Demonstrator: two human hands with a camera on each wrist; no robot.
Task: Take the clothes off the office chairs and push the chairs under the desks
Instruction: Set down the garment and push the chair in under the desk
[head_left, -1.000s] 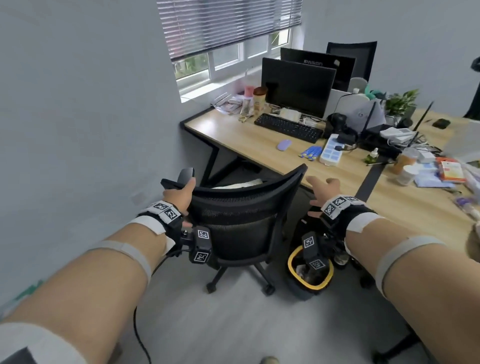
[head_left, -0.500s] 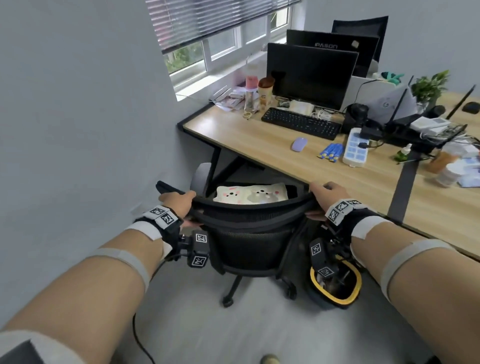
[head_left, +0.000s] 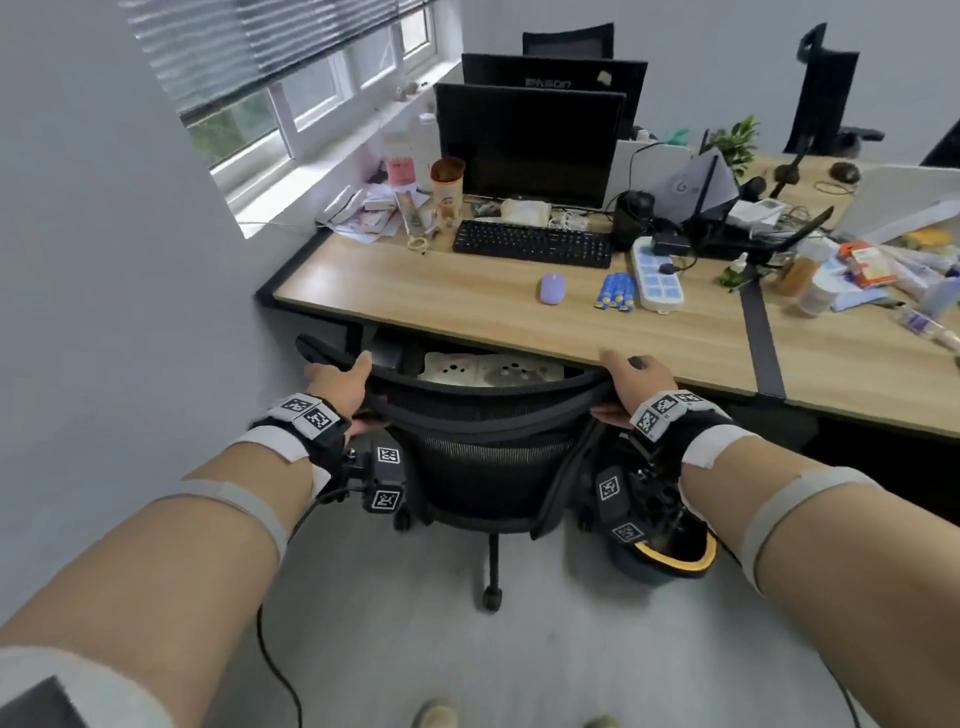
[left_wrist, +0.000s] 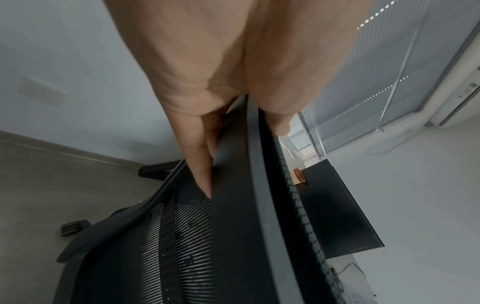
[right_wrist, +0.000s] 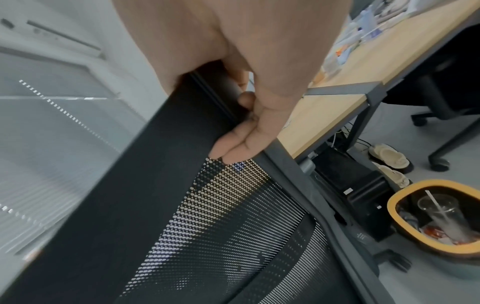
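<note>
A wooden desk (head_left: 467, 306) fills the head view at 12 o'clock with the office chair (head_left: 483, 436) half under it, while each wrist view shows the left hand (left_wrist: 207, 82) and right hand (right_wrist: 233, 61) clamped on its backrest, so knuckles may strike the desk edge.
</note>
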